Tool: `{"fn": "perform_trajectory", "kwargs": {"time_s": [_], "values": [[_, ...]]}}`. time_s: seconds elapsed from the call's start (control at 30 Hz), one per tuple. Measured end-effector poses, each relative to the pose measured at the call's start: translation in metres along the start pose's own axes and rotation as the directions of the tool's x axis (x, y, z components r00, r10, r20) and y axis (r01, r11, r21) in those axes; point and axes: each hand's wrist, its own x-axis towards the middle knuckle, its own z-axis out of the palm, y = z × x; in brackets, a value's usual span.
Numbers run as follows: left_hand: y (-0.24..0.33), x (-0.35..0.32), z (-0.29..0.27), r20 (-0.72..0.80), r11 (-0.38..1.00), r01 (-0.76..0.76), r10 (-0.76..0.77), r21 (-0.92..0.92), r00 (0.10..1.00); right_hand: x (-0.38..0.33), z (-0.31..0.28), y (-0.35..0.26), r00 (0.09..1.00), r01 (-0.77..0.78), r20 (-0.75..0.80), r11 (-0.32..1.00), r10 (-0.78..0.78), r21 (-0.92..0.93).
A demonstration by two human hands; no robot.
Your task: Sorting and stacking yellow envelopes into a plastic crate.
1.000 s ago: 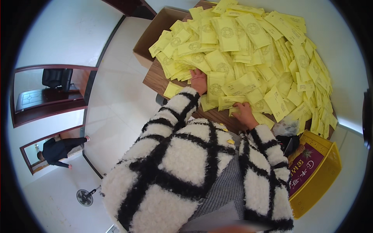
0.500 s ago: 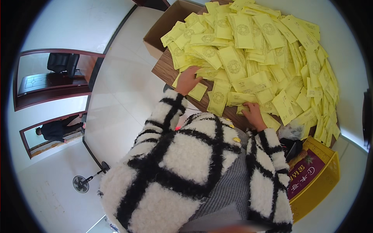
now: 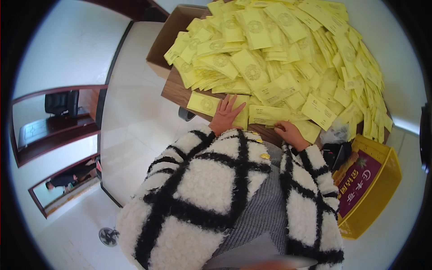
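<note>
- On the pile's near side, our right hand is at a packet; we can't tell if it pinches.
- Our left hand, fingers spread apart, has come off the pile's edge onto another packet, so each hand has one.
- Behind, the yellow pile looks just as big.

Holding the left hand spread over a yellow packet on a wooden table, with the right hand curled at the near edge of another packet; facing a broad heap of yellow packets beyond both hands, with a cardboard box beyond the left and a yellow crate near the right.
</note>
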Motion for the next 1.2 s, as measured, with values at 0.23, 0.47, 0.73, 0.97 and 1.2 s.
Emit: {"fn": "perform_trajectory", "kwargs": {"time_s": [0.23, 0.47, 0.73, 0.97, 1.2], "values": [[-0.008, 0.022, 0.003, 0.011, 0.993, -0.077, 0.076, 0.092, 0.997, -0.035, 0.009, 0.032, 0.996, -0.091, 0.007, 0.996, 0.091, -0.015], [-0.003, 0.028, 0.001, -0.028, 0.989, -0.103, 0.107, 0.104, 0.994, -0.051, 0.022, 0.048, 0.979, -0.181, -0.107, 0.982, 0.175, -0.057], [0.042, 0.066, 0.004, 0.024, 0.876, -0.475, 0.475, 0.08, 0.88, -0.017, 0.043, 0.05, 0.984, 0.026, -0.18, 0.994, -0.007, 0.105], [0.065, 0.088, 0.016, 0.273, 0.743, -0.665, 0.625, 0.081, 0.732, -0.035, 0.032, 0.036, 0.943, 0.03, -0.331, 0.985, 0.03, 0.173], [0.056, 0.107, 0.01, 0.219, 0.77, -0.607, 0.569, 0.195, 0.792, -0.075, 0.019, 0.058, 0.715, -0.206, -0.608, 0.935, 0.345, 0.288]]}}
